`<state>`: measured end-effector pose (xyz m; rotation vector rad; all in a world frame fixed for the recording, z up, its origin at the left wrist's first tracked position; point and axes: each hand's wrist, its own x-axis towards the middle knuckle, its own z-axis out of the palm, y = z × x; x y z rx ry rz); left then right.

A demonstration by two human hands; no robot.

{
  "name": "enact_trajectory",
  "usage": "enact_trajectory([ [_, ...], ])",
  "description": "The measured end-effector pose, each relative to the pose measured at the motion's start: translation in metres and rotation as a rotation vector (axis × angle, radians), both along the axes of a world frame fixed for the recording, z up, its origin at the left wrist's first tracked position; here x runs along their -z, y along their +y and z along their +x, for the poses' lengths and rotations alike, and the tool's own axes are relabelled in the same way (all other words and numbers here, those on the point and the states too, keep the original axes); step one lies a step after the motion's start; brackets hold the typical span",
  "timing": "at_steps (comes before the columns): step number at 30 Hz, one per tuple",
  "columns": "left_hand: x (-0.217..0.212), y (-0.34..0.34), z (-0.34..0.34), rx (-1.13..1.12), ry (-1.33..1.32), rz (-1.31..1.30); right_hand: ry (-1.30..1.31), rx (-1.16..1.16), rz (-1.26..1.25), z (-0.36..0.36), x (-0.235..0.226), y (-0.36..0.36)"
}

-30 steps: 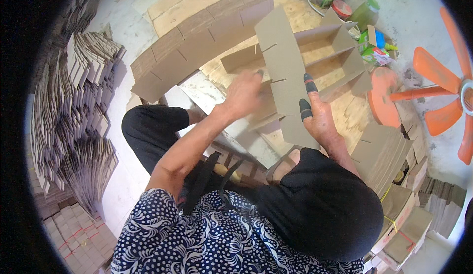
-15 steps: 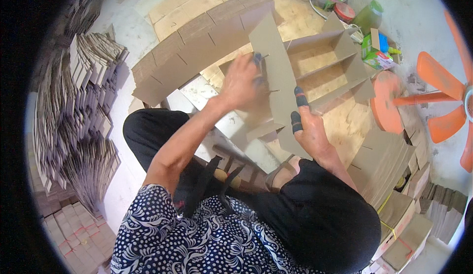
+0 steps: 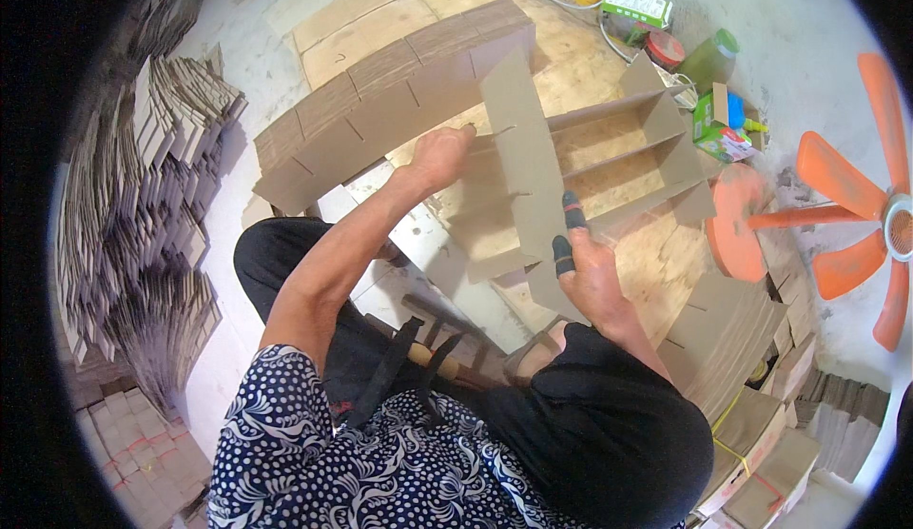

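Observation:
A cardboard partition stands in front of me, its long slotted panel (image 3: pixel 526 163) crossed by thinner strips that form open cells (image 3: pixel 609 153) on the right. My left hand (image 3: pixel 440 160) is closed at the left side of this panel, its fingers pinching the end of a cross strip (image 3: pixel 485 163); the fingertips are partly hidden. At the panel's near right edge, my right hand (image 3: pixel 592 277) grips the cardboard between thumb and fingers. Dark covers (image 3: pixel 573 209) wrap its thumb and a finger. Slits show in the panel where strips pass through.
A long row of slotted cardboard pieces (image 3: pixel 380 101) stands beyond my left hand. Tall cardboard stacks (image 3: pixel 152 215) line the left side. An orange fan (image 3: pixel 846 215) stands at right, near a green jar (image 3: pixel 709 61) and small boxes. More cardboard sheets (image 3: pixel 728 334) lean by my right knee.
My left hand, blurred against the panel before, has moved left and now pinches a strip's end. The panel has shifted slightly left and down; my right hand still grips it.

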<state>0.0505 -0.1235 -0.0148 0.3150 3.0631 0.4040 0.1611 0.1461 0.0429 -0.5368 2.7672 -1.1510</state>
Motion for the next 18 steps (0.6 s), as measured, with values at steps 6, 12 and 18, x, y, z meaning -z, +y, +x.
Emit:
enact_trajectory([
  [6, -0.013, 0.007, 0.007, -0.008, 0.014, 0.103, -0.060, -0.029, 0.049, -0.006, -0.004, -0.003],
  [12, -0.014, 0.008, 0.013, -0.006, 0.024, 0.096, -0.084, -0.082, 0.180, -0.011, 0.020, -0.014],
  [18, -0.029, 0.020, 0.010, -0.081, 0.002, 0.091, 0.058, -0.201, 0.393, -0.029, 0.034, -0.035],
])
